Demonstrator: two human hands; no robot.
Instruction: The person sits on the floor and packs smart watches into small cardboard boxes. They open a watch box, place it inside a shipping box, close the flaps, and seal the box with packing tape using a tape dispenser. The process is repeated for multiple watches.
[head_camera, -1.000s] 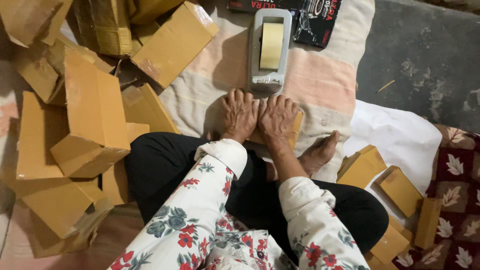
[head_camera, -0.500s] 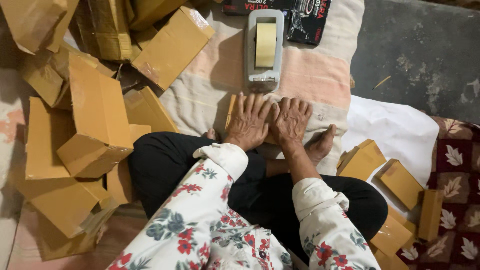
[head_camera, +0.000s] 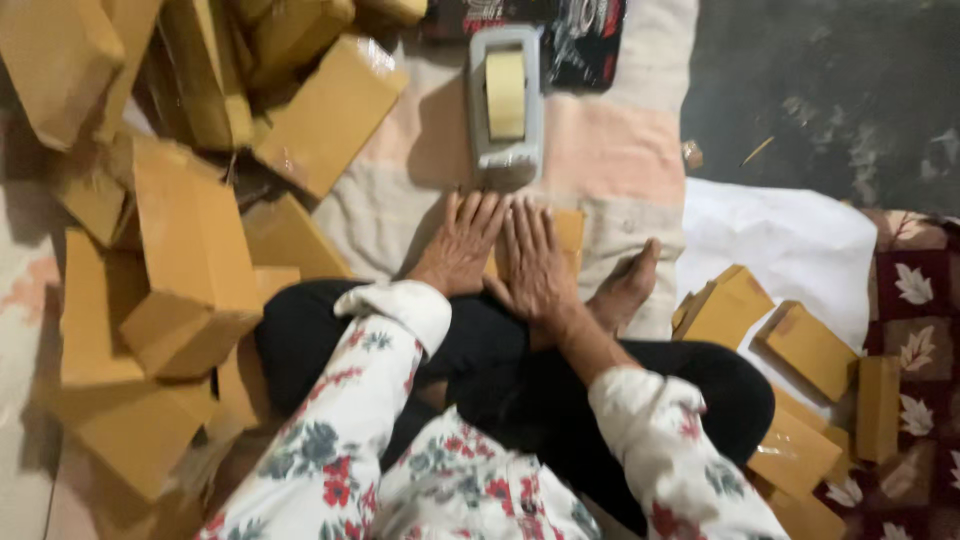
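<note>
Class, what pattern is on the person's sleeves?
Sleeves: white with red and grey-blue flowers, clearest in the head view.

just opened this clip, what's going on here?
A person sits cross-legged on a pale striped blanket, pressing both palms flat on a small tan cardboard piece lying just in front of their legs. The left hand and right hand lie side by side, covering most of it. A grey tape dispenser with a yellowish tape roll sits just beyond the fingertips. A heap of brown cardboard boxes lies to the left, and smaller tan packets to the right.
</note>
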